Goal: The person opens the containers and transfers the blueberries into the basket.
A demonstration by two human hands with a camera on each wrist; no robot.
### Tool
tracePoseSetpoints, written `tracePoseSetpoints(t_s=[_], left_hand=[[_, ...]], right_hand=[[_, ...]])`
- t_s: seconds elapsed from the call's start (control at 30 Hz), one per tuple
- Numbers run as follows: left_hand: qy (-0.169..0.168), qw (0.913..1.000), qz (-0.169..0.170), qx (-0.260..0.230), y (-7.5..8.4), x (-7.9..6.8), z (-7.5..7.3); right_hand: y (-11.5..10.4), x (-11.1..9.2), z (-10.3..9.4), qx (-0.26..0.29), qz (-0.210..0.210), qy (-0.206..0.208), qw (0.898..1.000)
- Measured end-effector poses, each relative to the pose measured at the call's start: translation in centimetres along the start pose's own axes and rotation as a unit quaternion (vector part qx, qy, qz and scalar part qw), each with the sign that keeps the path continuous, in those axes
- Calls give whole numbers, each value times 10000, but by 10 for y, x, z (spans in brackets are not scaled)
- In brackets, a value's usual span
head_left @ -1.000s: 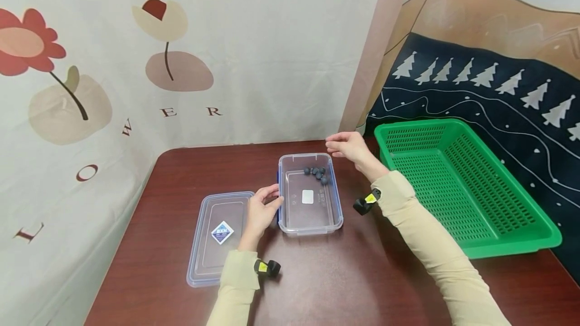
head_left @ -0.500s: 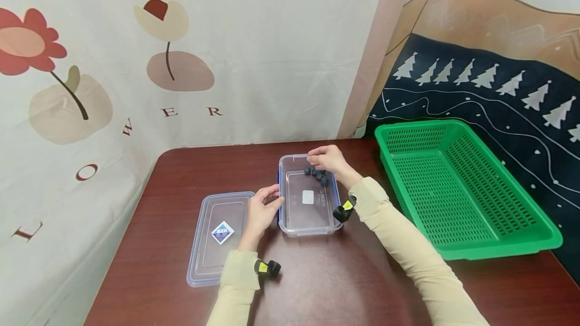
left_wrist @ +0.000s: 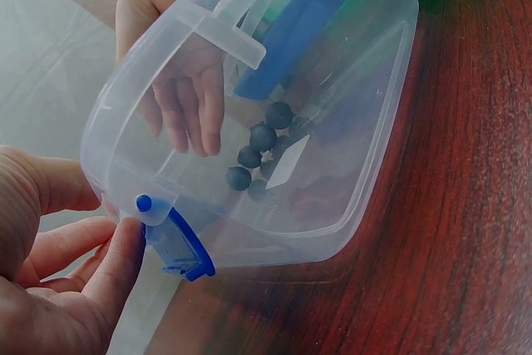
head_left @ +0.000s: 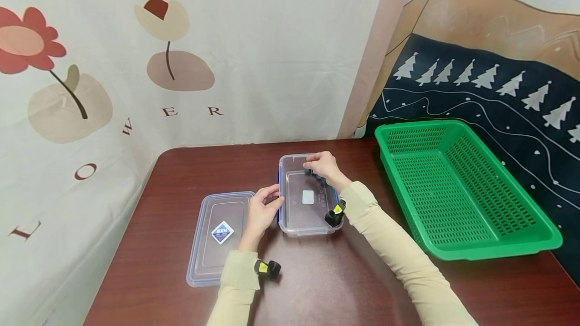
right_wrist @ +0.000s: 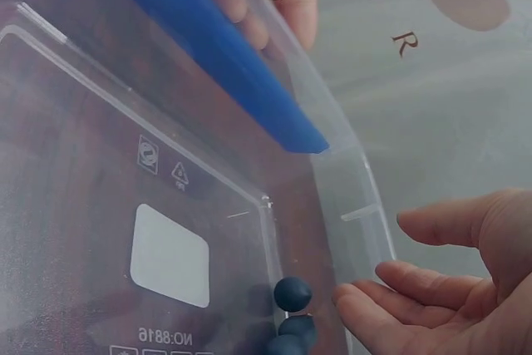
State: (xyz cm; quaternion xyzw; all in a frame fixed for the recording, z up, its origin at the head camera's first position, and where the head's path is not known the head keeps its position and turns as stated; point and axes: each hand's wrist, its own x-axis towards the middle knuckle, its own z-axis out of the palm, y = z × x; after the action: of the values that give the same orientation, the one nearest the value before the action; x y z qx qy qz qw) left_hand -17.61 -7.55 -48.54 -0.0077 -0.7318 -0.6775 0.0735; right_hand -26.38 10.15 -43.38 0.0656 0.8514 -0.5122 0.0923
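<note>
A clear plastic food container [head_left: 294, 218] with blue side latches stands on the table, its top uncovered. Several small dark blue balls [left_wrist: 263, 136], blueberry-like, lie bunched on its floor toward the far end. My left hand [head_left: 262, 211] pinches the container's left rim between thumb and fingers, beside a blue latch [left_wrist: 184, 247]. Over the far end, my right hand [head_left: 322, 164] reaches across the rim with its fingers extended close to the balls. In the right wrist view its thumb and fingertips [right_wrist: 353, 297] are apart, with nothing between them.
A clear lid [head_left: 215, 260] with a blue diamond sticker lies left of the container, partly behind the left hand. On the right stands a large green perforated basket [head_left: 498, 251]. The curtain wall [head_left: 272, 89] rises behind the table's far edge.
From beyond the container's far right corner, my right hand has moved left and down to above the balls. The left hand and container stay put.
</note>
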Motion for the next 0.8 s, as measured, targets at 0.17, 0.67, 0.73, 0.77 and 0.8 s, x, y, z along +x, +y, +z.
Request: tracePoseSetpoints(t_s=[0.17, 0.67, 0.73, 0.77, 0.8], left_hand=[[-29, 10000, 33, -5, 8, -2, 0], [-124, 9999, 46, 84, 37, -12, -1], [-126, 9999, 13, 85, 38, -12, -1], [-127, 9999, 2, 83, 38, -13, -1], [-129, 9999, 2, 76, 38, -13, 0]], right_hand=[[2, 2, 4, -427, -28, 60, 9991], [2, 6, 11, -889, 128, 23, 9960], [2, 9, 14, -838, 166, -35, 9963], [3, 10, 16, -760, 142, -47, 9970], [3, 11, 17, -725, 113, -41, 9973]])
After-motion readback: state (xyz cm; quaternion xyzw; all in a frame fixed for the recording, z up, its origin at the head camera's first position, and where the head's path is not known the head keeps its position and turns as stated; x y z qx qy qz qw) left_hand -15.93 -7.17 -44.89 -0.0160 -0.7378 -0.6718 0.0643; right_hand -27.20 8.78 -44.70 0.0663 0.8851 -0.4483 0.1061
